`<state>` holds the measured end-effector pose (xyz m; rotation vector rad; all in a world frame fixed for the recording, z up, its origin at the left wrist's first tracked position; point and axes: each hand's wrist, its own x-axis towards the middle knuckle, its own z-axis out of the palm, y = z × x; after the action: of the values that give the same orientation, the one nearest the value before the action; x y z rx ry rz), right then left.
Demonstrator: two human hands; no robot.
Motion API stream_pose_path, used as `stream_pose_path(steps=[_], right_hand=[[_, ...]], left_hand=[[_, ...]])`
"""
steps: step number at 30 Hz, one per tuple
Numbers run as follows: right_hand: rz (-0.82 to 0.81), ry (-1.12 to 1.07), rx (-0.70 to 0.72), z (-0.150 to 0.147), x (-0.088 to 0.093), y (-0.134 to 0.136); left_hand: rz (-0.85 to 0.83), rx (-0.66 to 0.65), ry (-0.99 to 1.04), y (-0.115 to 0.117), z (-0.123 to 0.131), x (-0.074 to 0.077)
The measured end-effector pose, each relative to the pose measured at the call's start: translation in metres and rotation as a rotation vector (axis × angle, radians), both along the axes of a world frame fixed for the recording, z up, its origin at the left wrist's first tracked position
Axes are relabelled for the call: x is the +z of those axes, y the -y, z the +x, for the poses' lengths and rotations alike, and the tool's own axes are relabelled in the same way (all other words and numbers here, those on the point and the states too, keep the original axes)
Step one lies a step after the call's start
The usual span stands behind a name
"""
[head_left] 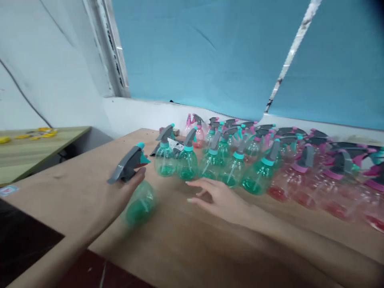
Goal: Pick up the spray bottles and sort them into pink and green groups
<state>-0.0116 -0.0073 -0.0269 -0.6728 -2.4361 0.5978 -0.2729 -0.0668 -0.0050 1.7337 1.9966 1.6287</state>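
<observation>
My left hand [132, 185] is closed around the neck of a green spray bottle [141, 206] with a grey and turquoise trigger head. This bottle looks slightly tilted, and its lower part is blurred, so I cannot tell whether it touches the table. My right hand [220, 200] is empty, thumb and fingers apart, over the table just in front of the row of green spray bottles. Closest to its fingertips stands a green spray bottle [187, 162]. Another green spray bottle [165, 160] marks the row's left end.
Pink spray bottles [289, 182] with red bases fill the right side, with more bottles behind. A crumpled black and white packet [176, 145] lies behind the green row. Yellow pieces [45, 132] rest on a second table [18, 154] at left. The brown table's [54, 192] left edge is visible.
</observation>
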Motion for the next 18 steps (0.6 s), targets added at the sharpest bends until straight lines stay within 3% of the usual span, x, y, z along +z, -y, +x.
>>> stream_pose_path(steps=[3, 7, 13, 18], right_hand=[[-0.032, -0.033, -0.095, -0.042, 0.018, -0.004], [-0.03, -0.03, -0.275, -0.086, 0.031, -0.017], [-0.076, -0.008, -0.373, -0.119, 0.022, -0.044], [-0.066, 0.003, -0.392, -0.134, 0.014, -0.053]], left_hand=[[0.006, 0.113, 0.025, -0.006, -0.022, 0.006], [0.047, 0.154, 0.041, -0.027, -0.042, 0.01], [0.045, 0.169, 0.018, -0.067, -0.061, 0.012], [0.071, 0.091, 0.003, -0.099, -0.064, 0.012]])
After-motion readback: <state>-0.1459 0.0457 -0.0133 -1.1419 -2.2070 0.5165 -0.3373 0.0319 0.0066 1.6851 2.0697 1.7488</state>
